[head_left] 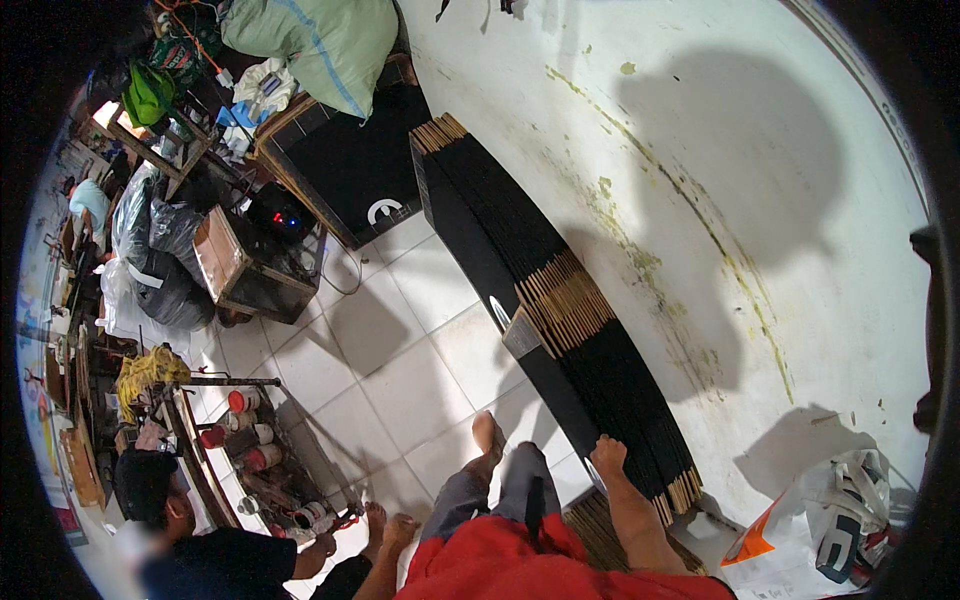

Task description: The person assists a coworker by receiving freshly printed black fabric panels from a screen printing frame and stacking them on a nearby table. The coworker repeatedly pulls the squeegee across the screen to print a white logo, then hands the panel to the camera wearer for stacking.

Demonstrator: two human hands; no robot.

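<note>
My right hand (pixel 607 455) reaches forward and curls over the near end of a long stack of black flattened cardboard sheets (pixel 560 290). The sheets stand on edge and lean against the stained white wall (pixel 720 150), showing brown corrugated edges. A second, wider batch of black sheets (pixel 350 160) leans further back. My left hand is out of sight. My red shirt, grey trousers and one bare foot (pixel 487 435) show at the bottom, on the white tiled floor (pixel 390 370).
A person in a black shirt (pixel 215 560) sits at the lower left beside a rack of thread cones (pixel 250 440). Black bags (pixel 160 260), a wooden box (pixel 245 265) and a green sack (pixel 320 40) crowd the left. A white and orange bag (pixel 800 530) lies at the lower right.
</note>
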